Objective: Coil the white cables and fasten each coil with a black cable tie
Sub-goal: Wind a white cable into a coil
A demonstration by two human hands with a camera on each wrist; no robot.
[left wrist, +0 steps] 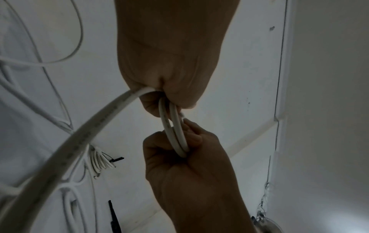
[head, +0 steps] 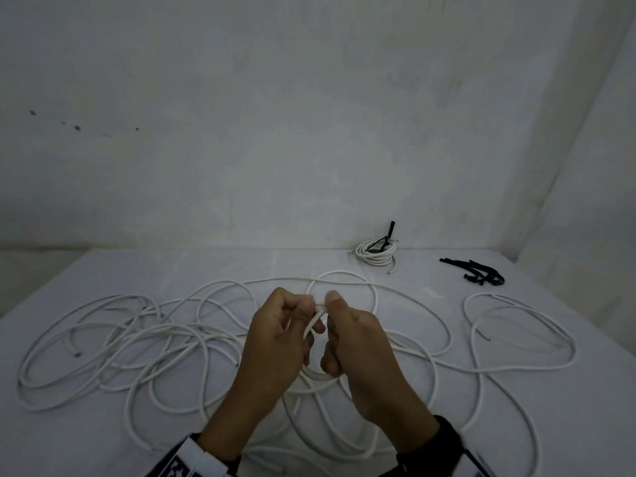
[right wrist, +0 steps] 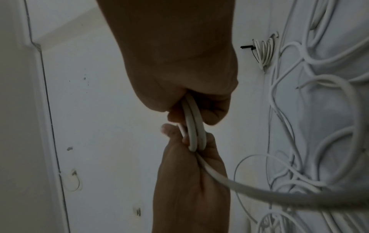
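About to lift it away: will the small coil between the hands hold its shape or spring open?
Likely springy: the small coil keeps round loops only where left hand and right hand grip it. Loose white cable lies in wide curves, so fairly stiff. Probably light.

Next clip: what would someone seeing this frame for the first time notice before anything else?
First, the two hands meeting at the table's centre: the left hand and right hand both grip a small loop of white cable between them. Around them, loose white cable sprawls in tangles across the table. At the far edge sits one finished coil, tied in black, with spare black cable ties to its right.
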